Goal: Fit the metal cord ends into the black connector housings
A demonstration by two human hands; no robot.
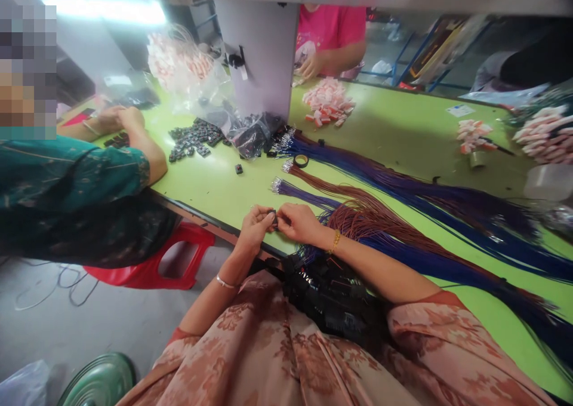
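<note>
Where the bench (215, 188) meets its near edge, the left hand (257, 225) pinches a small black part (274, 216), its long axis seemingly toward the far edge, leading end unclear. The right hand (298, 222) curls against it, its grip hidden. Brown wires (353, 220) spread rightward; green surface separates the hands from heaped black pieces (197, 137); a co-worker (71, 179) sits left

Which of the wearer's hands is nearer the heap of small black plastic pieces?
Left. The bare left hand is to the right of the heap and closer to the wearer; the bare right hand is farther right.
</note>
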